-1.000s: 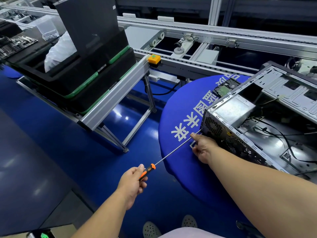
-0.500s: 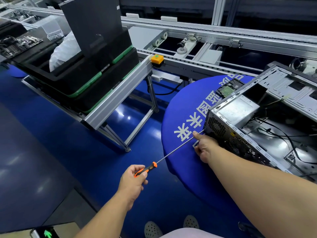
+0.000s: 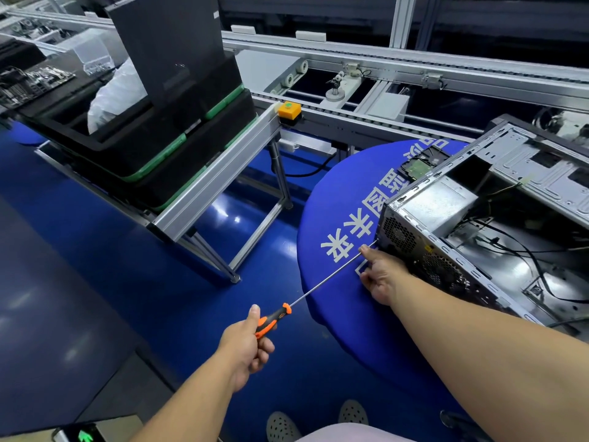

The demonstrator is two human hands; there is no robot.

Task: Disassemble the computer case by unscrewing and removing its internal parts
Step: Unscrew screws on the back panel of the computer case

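While left hand grips screwdriver handle, right hand pinching shaft near tip at rear panel of computer case on table.

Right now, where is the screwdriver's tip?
In the head view, right of centre: the screwdriver tip meets the computer case rear corner, just above the right hand.
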